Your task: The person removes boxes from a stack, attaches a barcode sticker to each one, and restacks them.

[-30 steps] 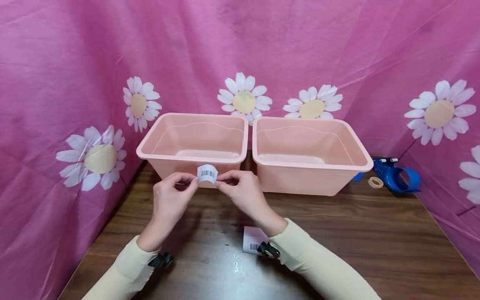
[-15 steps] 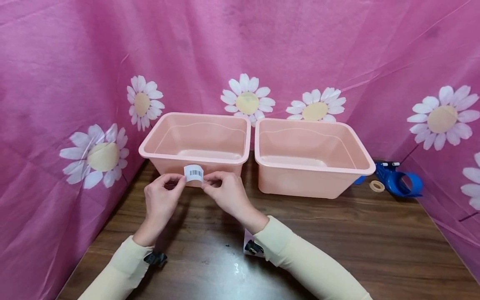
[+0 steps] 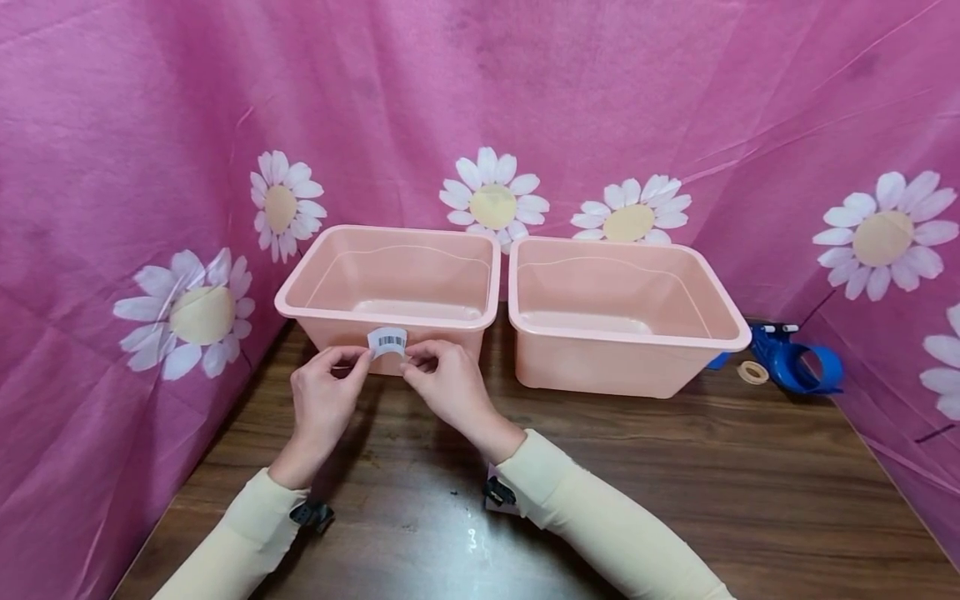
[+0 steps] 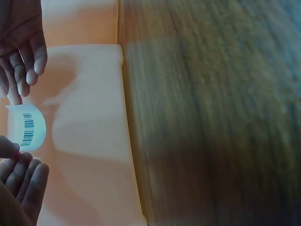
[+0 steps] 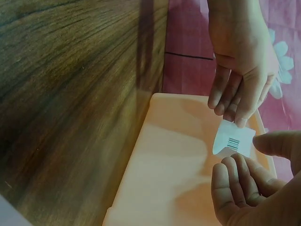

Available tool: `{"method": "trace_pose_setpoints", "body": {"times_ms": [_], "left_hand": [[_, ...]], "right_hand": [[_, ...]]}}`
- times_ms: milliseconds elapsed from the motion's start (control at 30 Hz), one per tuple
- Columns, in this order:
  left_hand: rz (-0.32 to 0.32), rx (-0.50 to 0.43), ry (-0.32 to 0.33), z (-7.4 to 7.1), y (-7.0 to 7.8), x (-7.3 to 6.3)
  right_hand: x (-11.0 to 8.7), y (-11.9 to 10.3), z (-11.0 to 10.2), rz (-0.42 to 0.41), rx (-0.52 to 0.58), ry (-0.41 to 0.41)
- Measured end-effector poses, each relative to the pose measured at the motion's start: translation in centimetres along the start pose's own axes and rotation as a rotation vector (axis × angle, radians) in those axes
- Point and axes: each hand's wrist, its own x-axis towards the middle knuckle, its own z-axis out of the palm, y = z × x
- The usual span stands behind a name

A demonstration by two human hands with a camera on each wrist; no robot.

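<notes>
So there's a small white label (image 3: 387, 342) stretched between two hands, right in front of the front wall of the left-side pink tub (image 3: 382, 318), below its rim. Can't tell if the paper actually touches the plastic.

The label's the interesting bit. It's plain and white, with one black barcode printed across the middle, the bars a mix of thick and thin. It's not lying flat at all: from the head view it bows into an arch, with the upper edge curving up in the middle. From the left wrist it bulges out into a rounded, almost half-moon shape and picks up a bluish tint. From the right wrist you can see the paper curling over along one edge, making a sort of scoop. Any smaller print is too tiny to read.

Both hands are pinching it, one at each end. The left hand (image 3: 322, 398) has its end between thumb and forefinger, and the right hand (image 3: 453, 387) does the same at the opposite side. The other fingers are loosely bent.

Next to that tub is a matching pink tub (image 3: 600, 367), and both sit on a brown wood-grain desk (image 3: 675, 475). Over on the right there's a blue tape dispenser (image 3: 795, 367) with a small tan ring (image 3: 752, 372) beside it.
</notes>
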Motion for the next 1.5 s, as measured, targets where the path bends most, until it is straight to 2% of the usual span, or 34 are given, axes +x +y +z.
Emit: {"method": "trace_pose_setpoints", "body": {"times_ms": [367, 733, 1200, 1400, 1500], "left_hand": [[-0.004, 0.016, -0.02, 0.3, 0.0, 0.6], [-0.111, 0.077, -0.046, 0.5, 0.0, 1.8], [-0.152, 0.101, -0.072, 0.3, -0.2, 2.5], [-0.14, 0.106, -0.098, 0.0, -0.2, 2.2], [-0.1, 0.082, -0.155, -0.2, -0.2, 1.8]], "right_hand": [[0.1, -0.1, -0.1, 0.018, -0.006, 0.01], [0.5, 0.5, -0.1, 0.014, -0.046, 0.025], [0.2, 0.4, -0.1, 0.05, -0.082, 0.07], [-0.5, 0.4, -0.5, 0.062, -0.087, 0.084], [-1.0, 0.5, -0.8, 0.063, -0.083, 0.076]]}}
